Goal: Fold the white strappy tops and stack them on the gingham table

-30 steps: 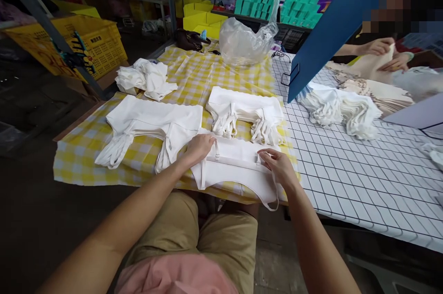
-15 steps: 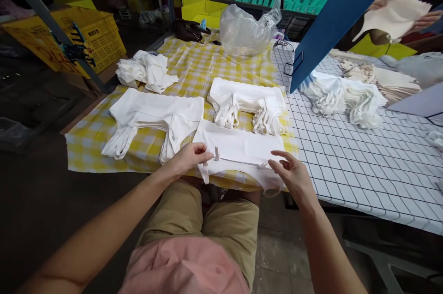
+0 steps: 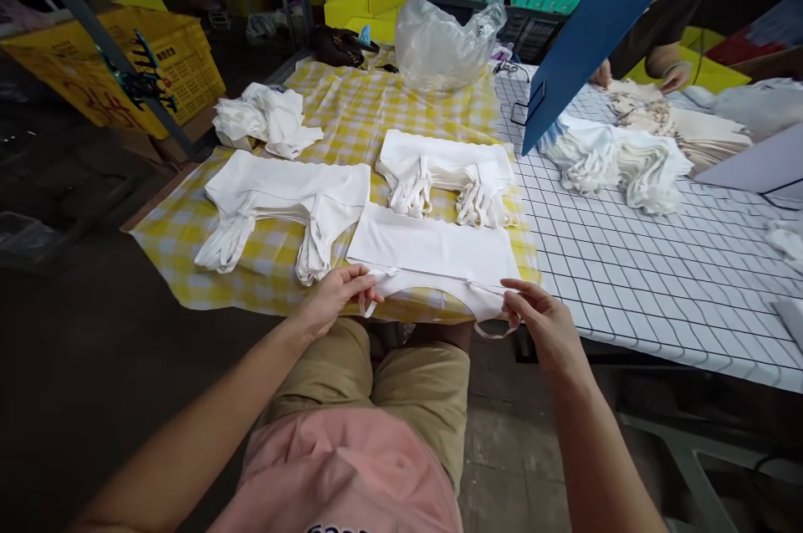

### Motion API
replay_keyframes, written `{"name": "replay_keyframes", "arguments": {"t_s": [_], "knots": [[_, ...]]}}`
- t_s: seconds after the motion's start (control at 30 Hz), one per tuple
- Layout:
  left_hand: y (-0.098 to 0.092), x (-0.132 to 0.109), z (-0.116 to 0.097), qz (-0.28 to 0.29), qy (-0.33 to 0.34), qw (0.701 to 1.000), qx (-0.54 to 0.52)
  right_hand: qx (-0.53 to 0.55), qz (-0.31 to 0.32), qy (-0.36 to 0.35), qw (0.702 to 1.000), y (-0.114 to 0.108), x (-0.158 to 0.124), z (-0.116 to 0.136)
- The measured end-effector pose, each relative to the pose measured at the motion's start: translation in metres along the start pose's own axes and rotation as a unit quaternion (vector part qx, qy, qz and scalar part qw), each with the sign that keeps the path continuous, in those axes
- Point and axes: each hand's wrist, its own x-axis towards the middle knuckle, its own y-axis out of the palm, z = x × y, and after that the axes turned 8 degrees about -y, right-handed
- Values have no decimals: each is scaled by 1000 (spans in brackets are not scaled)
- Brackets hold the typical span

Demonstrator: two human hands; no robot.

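A white strapped garment, like a camisole top [image 3: 432, 244], lies flat at the table's front edge, its straps toward me. My left hand [image 3: 342, 294] pinches the strap at its left side. At the right side, my right hand [image 3: 536, 311] has thumb and fingers closed on the other strap, drawn out sideways. A strap loop hangs below the right hand over the edge. Left of this garment is a stack of white tops [image 3: 288, 190] with bunched straps. Just behind it is another stack of white tops [image 3: 447, 161], straps facing me.
A yellow checked cloth [image 3: 339, 110] covers the table, beside a white grid-patterned cloth [image 3: 627, 282]. Crumpled white garments [image 3: 269, 119], a plastic bag [image 3: 439, 43] and a blue panel [image 3: 583, 39] stand around. At back right, a co-worker's hands [image 3: 674, 77] touch beige pieces.
My right hand has closed on the right strap, and both straps are now pulled outward. The co-worker's hands have lowered a beige piece to the pile.
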Motion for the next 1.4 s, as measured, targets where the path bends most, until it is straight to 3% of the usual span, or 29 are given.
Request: {"name": "replay_keyframes", "arguments": {"t_s": [0.17, 0.47, 1.03, 1.1, 1.17, 1.3, 1.4], "knots": [[7, -1, -14, 10, -23, 996, -83, 53, -26, 27, 998, -7, -1, 10], [9, -4, -32, -8, -28, 995, -92, 90, -35, 23, 995, -17, -1, 17], [9, -10, -12, -3, -66, 995, -75, 82, 9, 69, 994, -8, -25, 15], [9, -11, -10, 0, -60, 998, -29, 62, 24, 69, 995, -8, -28, 16], [7, -15, -8, 29, -49, 994, 94, 11, 72, 60, 996, -9, -29, 15], [0, -27, -12, 95, -29, 917, 387, -126, 214, 15, 968, -19, -26, 12], [-10, -25, -25, 70, -14, 879, 471, -194, 186, -8, 963, -30, -7, 8]]}}
